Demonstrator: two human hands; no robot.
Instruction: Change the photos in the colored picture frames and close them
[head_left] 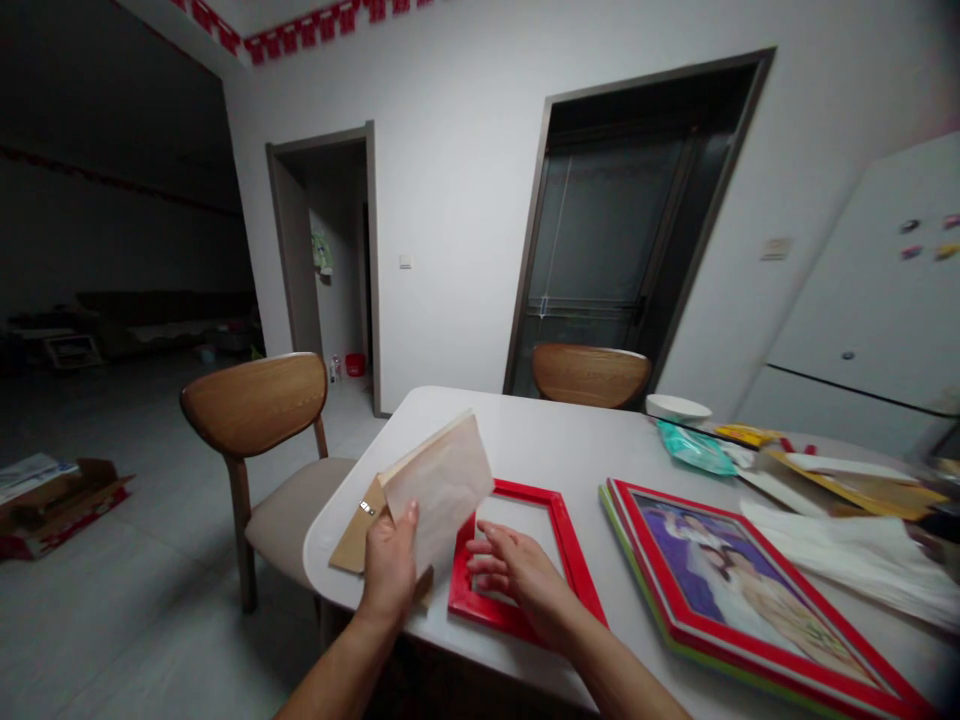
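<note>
My left hand (390, 560) grips a pale sheet with a brown backing board (439, 480), lifted and tilted above the white table (540, 440). Another brown board (354, 540) lies flat beneath it at the table's left edge. My right hand (517, 570) rests with fingers spread on an empty red picture frame (559, 530) lying flat near the front edge. To the right lies a stack of red and green frames (750, 590) with a printed picture on top.
Two wooden chairs stand by the table, one at the left (255, 410), one at the far side (589, 372). A white dish (677, 408), a teal packet (694, 448), papers and white wrapping (855, 555) crowd the right. A fridge (877, 310) stands right; a cardboard box (60, 495) lies on the floor.
</note>
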